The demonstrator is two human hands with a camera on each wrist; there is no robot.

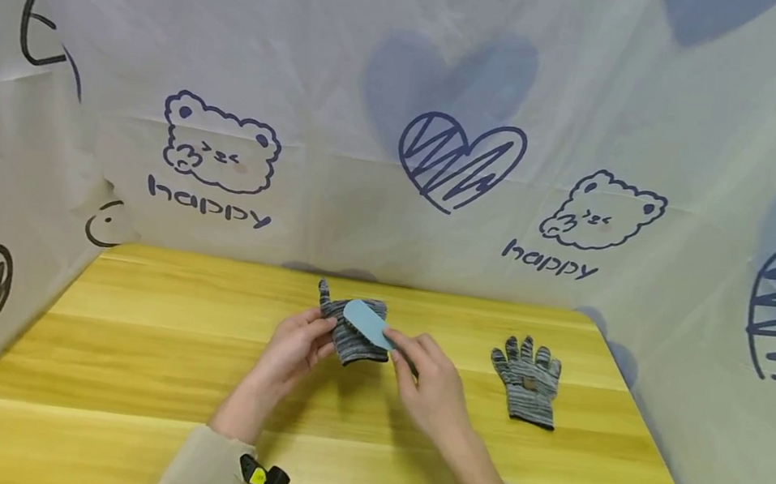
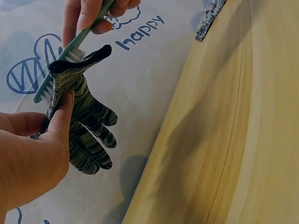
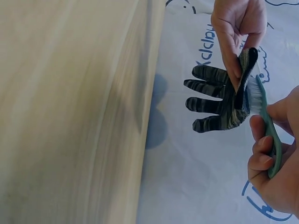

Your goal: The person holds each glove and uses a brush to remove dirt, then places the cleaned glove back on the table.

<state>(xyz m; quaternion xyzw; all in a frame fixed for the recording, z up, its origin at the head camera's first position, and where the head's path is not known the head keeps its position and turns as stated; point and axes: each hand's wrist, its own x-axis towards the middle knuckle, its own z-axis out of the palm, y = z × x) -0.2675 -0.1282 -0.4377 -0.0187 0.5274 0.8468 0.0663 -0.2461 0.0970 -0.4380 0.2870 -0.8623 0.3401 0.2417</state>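
My left hand point(image 1: 295, 350) pinches a grey-and-black knit glove point(image 1: 358, 346) between thumb and fingers, holding it up above the table. In the right wrist view the fingers of that glove point(image 3: 217, 109) hang away from its dark-edged cuff. A blue-green brush point(image 1: 368, 324) with pale bristles is in my right hand point(image 1: 433, 387), gripped by the handle. Its bristles touch the knit near the cuff, as the brush point(image 3: 264, 109) shows in the right wrist view. Part of the glove is hidden behind the brush head.
A second matching glove point(image 1: 528, 381) lies flat on the right of the wooden table point(image 1: 142, 373), fingers pointing away, with a brownish patch on it. A white sheet point(image 1: 335, 88) with blue drawings hangs behind the table and along both sides.
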